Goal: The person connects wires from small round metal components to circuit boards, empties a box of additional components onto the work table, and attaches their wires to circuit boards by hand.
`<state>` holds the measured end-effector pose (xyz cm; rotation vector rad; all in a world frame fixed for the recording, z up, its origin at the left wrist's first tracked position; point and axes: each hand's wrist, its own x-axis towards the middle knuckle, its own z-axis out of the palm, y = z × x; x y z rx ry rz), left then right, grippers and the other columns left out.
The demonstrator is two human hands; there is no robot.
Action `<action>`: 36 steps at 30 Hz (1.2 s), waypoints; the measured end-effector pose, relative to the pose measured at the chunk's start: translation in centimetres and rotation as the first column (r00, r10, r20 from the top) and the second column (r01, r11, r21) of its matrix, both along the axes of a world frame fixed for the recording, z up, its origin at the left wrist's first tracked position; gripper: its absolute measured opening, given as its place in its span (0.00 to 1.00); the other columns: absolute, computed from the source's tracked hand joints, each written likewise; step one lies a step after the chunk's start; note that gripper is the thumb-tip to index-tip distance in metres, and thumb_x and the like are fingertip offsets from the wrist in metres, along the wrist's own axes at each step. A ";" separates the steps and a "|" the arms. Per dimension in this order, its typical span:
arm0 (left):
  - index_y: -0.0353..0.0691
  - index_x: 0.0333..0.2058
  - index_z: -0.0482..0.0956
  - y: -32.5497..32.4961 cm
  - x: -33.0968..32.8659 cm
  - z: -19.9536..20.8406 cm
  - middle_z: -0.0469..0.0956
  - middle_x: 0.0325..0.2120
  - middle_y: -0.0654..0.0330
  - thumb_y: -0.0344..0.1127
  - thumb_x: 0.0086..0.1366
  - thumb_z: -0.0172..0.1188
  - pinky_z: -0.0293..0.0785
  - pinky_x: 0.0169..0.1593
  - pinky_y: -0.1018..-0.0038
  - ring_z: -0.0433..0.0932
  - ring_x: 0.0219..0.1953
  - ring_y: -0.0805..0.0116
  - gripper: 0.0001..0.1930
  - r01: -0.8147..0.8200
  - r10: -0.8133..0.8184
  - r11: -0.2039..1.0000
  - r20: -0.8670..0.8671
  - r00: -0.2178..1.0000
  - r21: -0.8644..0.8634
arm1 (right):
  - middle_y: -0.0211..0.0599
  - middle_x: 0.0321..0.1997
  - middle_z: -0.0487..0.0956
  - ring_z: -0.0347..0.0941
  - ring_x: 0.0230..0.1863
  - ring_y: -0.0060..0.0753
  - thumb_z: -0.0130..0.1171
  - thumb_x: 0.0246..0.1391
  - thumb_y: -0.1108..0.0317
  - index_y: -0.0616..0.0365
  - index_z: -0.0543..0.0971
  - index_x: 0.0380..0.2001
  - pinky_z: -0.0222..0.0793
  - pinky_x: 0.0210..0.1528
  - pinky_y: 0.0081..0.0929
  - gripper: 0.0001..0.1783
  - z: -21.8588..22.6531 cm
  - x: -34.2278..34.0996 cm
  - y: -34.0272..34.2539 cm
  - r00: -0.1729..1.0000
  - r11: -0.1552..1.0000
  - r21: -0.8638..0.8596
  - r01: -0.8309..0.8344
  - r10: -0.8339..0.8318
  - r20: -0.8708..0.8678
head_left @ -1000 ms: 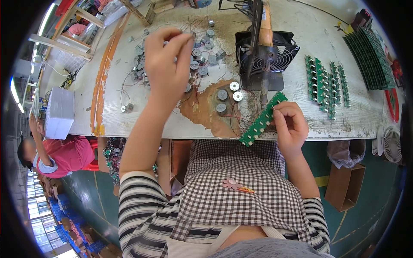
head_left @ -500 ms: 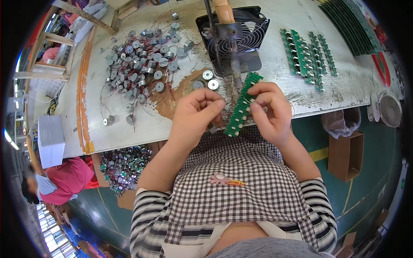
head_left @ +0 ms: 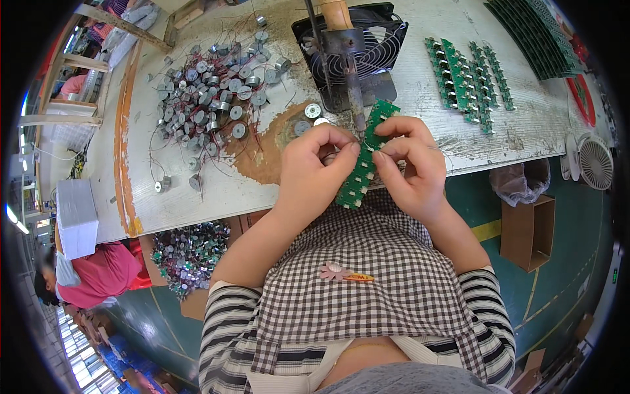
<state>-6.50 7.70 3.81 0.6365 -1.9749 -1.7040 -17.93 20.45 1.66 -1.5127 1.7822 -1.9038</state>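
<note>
My right hand (head_left: 417,169) grips the upper right side of a long green circuit board strip (head_left: 356,186), which is held tilted above the table's front edge. Small pale metal parts run along the strip. The thumb and forefinger of my left hand (head_left: 310,169) are pinched together against the strip's left side; what they hold is too small or hidden to make out. Just above my left fingertips is the tip of an upright soldering iron (head_left: 353,85) with a tan handle. Small round silver motors (head_left: 312,111) lie beyond my left hand, one partly covered by it.
A black fan (head_left: 377,46) stands behind the iron. Many wired motors (head_left: 210,92) are heaped at left. Circuit board strips (head_left: 462,79) lie at right, near stacked green boards (head_left: 525,36). Below the table are a carton of motors (head_left: 187,259) and an open cardboard box (head_left: 527,233).
My left hand has moved right and slightly up, from beside the strip to touching it. The strip has shifted a little up and left, its top now beside the iron's tip.
</note>
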 end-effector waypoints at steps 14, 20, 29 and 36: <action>0.33 0.27 0.74 0.1 0.1 0.5 0.77 0.30 0.63 0.24 0.56 0.60 0.65 0.29 0.87 0.68 0.26 0.84 0.03 0.026 -0.028 1.000 0.091 0.996 0.014 | 0.47 0.40 0.74 0.75 0.29 0.26 0.61 0.42 0.83 0.65 0.74 0.26 0.73 0.25 0.18 0.07 0.5 0.4 -0.2 0.997 0.999 -0.008 0.052 -0.052 -0.052; 0.33 0.26 0.75 0.3 0.4 0.2 0.76 0.24 0.67 0.26 0.55 0.60 0.62 0.24 0.86 0.66 0.22 0.87 0.04 0.034 -0.035 0.999 0.022 0.999 0.025 | 0.47 0.40 0.74 0.76 0.28 0.25 0.60 0.43 0.83 0.66 0.72 0.25 0.74 0.25 0.19 0.07 0.3 0.5 0.2 1.000 0.999 -0.029 0.025 -0.026 -0.010; 0.33 0.28 0.75 0.5 0.3 -0.2 0.74 0.21 0.69 0.28 0.58 0.61 0.61 0.24 0.86 0.63 0.20 0.87 0.05 -0.052 0.059 0.995 -0.071 0.996 0.084 | 0.44 0.38 0.74 0.72 0.22 0.21 0.59 0.45 0.83 0.65 0.73 0.27 0.69 0.23 0.16 0.06 0.3 0.6 -0.3 0.998 0.998 -0.036 0.055 -0.056 -0.032; 0.33 0.29 0.74 0.4 0.0 0.0 0.76 0.29 0.64 0.27 0.60 0.59 0.67 0.33 0.85 0.70 0.28 0.83 0.04 -0.056 0.059 0.996 -0.033 0.998 0.071 | 0.43 0.37 0.74 0.71 0.23 0.23 0.60 0.44 0.83 0.65 0.74 0.26 0.69 0.23 0.17 0.06 0.7 0.3 -0.6 0.994 0.996 -0.024 0.082 -0.083 -0.066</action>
